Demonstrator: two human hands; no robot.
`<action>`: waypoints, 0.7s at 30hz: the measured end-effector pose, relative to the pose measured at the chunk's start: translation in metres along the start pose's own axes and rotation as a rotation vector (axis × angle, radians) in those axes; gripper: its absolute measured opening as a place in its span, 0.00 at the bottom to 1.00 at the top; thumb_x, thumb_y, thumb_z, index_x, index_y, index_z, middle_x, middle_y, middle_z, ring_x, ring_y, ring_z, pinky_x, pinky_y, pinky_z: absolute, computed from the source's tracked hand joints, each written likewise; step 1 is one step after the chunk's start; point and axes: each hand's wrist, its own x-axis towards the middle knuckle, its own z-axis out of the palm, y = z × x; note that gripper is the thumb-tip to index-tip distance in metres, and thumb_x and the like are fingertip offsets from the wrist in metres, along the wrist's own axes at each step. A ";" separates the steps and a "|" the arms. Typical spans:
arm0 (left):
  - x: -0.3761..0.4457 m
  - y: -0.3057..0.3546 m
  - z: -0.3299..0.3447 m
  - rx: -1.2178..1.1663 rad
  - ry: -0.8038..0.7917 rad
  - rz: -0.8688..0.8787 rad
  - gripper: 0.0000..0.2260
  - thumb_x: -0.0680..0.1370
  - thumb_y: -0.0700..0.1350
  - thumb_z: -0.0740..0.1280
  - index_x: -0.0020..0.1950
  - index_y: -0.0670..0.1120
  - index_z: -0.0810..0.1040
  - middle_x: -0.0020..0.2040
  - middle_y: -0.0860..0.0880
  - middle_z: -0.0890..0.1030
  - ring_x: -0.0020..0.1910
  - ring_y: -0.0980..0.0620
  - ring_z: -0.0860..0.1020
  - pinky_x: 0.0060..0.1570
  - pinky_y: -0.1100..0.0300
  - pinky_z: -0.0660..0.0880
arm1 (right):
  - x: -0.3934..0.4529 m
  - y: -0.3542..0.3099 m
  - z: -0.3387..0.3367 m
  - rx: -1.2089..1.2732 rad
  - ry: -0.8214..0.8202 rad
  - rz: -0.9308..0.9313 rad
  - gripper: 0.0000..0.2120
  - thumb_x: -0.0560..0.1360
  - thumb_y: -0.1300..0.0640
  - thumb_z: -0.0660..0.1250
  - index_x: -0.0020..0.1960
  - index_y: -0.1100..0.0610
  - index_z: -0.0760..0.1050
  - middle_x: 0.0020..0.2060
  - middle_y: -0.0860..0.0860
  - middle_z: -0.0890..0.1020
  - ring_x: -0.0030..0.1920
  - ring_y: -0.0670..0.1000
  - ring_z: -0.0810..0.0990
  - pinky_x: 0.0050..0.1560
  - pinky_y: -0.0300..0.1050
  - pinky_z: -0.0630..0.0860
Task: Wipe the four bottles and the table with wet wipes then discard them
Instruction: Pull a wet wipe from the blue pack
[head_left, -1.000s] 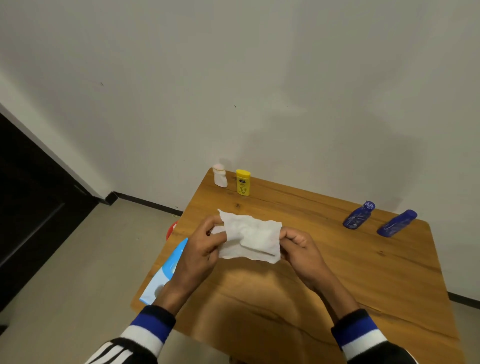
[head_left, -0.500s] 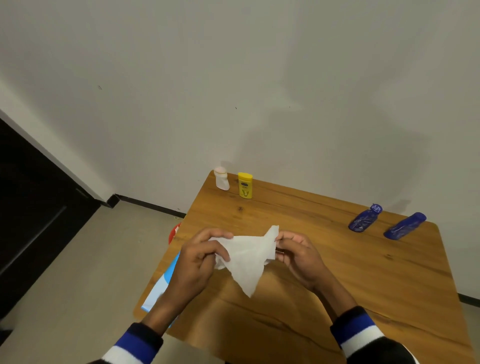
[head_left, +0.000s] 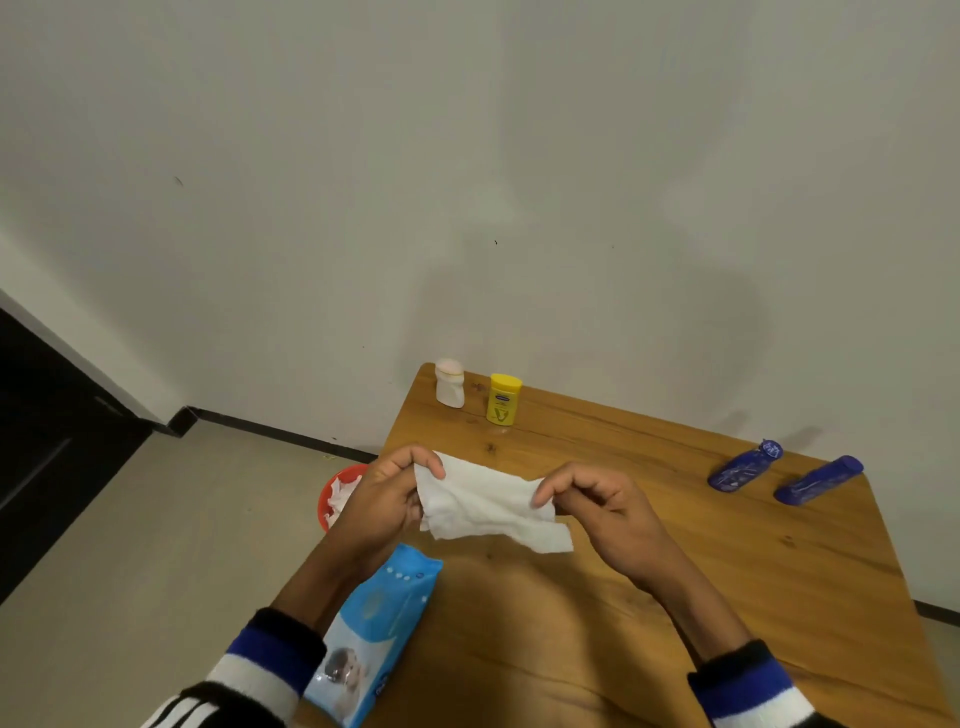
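A person holds a white wet wipe stretched between both hands above a wooden table. The left hand pinches the wipe's left end between thumb and curled fingers, and the right hand pinches its right end the same way. The wipe is crumpled and creased, pulled into a rough band, with its lower right corner hanging loose below the right fingers.

Four bottles sit along the table's far side. A small white bottle stands upright at the far left corner, and a yellow bottle with a blue oval label stands upright just beside it. Well apart from these, near the far right corner, two dark blue bottles lie on their sides next to each other: the left blue bottle with its cap pointing toward the wall, and the right blue bottle parallel to it.

A light blue wipes pack lies at the table's near left edge, under the left forearm. On the floor beside the table stands a red bin with white crumpled wipes inside. Both sleeves end in blue and white striped cuffs.
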 end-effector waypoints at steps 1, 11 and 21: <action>0.005 0.001 -0.005 0.023 -0.024 -0.003 0.13 0.82 0.33 0.58 0.43 0.43 0.78 0.48 0.43 0.81 0.50 0.44 0.83 0.43 0.52 0.81 | 0.004 0.000 0.004 0.029 0.023 0.026 0.12 0.78 0.67 0.62 0.46 0.60 0.84 0.44 0.57 0.84 0.47 0.61 0.80 0.47 0.55 0.78; 0.062 0.007 -0.020 0.214 -0.200 -0.033 0.14 0.82 0.36 0.58 0.47 0.45 0.81 0.46 0.50 0.83 0.47 0.51 0.83 0.43 0.55 0.81 | 0.048 0.020 0.039 0.572 -0.055 0.595 0.22 0.72 0.64 0.74 0.64 0.63 0.75 0.56 0.65 0.82 0.51 0.61 0.84 0.43 0.50 0.84; 0.202 0.003 -0.066 0.451 0.072 -0.145 0.18 0.79 0.39 0.66 0.69 0.48 0.72 0.60 0.48 0.79 0.55 0.50 0.79 0.55 0.51 0.80 | 0.075 0.041 0.042 0.817 0.197 0.691 0.15 0.76 0.65 0.67 0.61 0.68 0.76 0.53 0.65 0.82 0.51 0.58 0.82 0.50 0.52 0.82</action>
